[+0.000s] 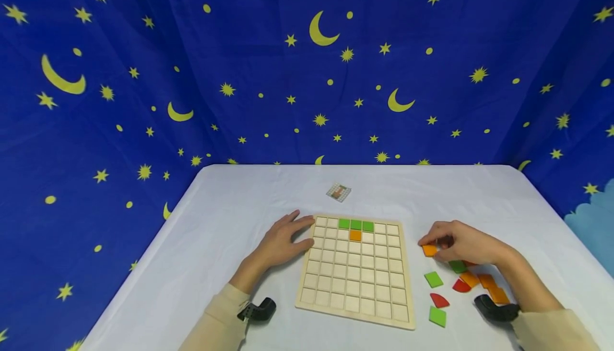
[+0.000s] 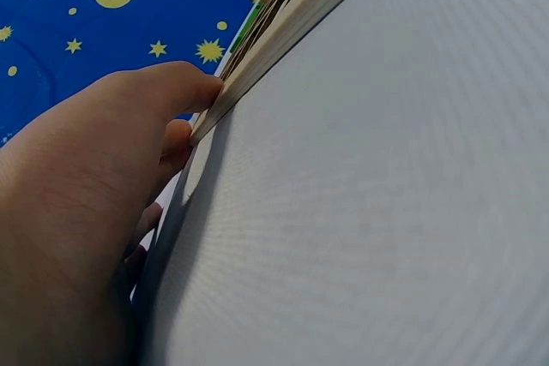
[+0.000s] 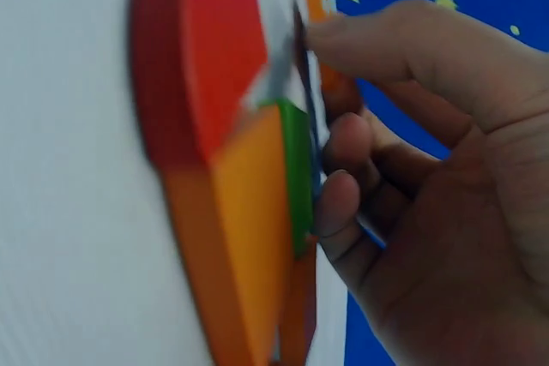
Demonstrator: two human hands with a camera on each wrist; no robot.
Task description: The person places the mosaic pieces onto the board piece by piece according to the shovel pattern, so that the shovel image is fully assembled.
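A pale wooden gridded board (image 1: 353,275) lies on the white cloth-covered surface (image 1: 249,196); clock positions are read from the board's centre. At 12 o'clock, three green square tiles (image 1: 356,225) sit in its far row, one orange square tile (image 1: 355,235) below the middle one. At 10 o'clock, the left hand (image 1: 282,239) touches the board's edge, fingers extended, grasping nothing. Between 2 and 3 o'clock, the right hand (image 1: 469,242) pinches a flat orange tile (image 1: 429,251) in its fingers; towards 4, a red quarter-round piece (image 1: 439,301).
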